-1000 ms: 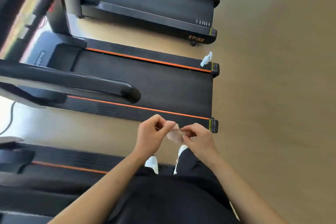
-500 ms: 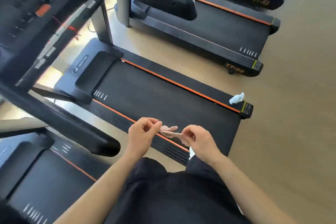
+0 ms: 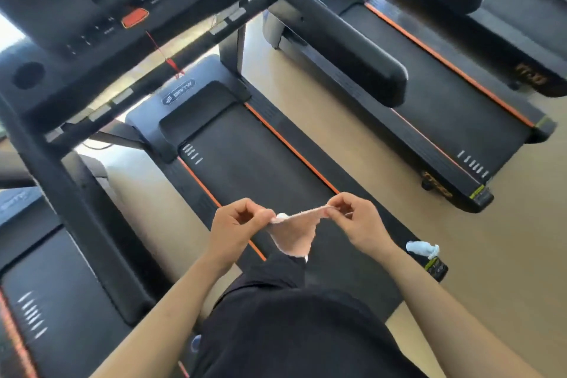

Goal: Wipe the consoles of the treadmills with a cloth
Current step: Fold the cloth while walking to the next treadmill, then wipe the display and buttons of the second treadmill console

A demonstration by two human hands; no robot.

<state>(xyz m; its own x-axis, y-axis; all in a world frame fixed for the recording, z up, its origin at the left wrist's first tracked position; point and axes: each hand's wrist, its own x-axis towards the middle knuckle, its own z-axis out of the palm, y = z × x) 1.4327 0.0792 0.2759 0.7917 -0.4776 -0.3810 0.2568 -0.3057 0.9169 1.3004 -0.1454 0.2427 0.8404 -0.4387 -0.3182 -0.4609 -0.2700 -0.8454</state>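
Note:
A small pale pink cloth (image 3: 294,232) is stretched between my two hands above the belt of the middle treadmill (image 3: 257,163). My left hand (image 3: 237,225) pinches its left corner, my right hand (image 3: 356,219) pinches its right corner, and the rest of the cloth hangs down between them. The black console (image 3: 101,6) of this treadmill fills the upper left, with a row of buttons and an orange-red safety key (image 3: 135,18). It lies well above and to the left of my hands.
A black handrail (image 3: 346,49) juts out from the console toward the right, and another (image 3: 89,224) runs down the left. More treadmills stand at the right (image 3: 429,120) and lower left (image 3: 46,301). A crumpled white wad (image 3: 422,249) lies on the belt's rear corner. Tan floor lies to the right.
The view has swung up and round, bringing the console into sight. My hands have drawn apart and pulled the cloth open from a small bunch into a stretched strip.

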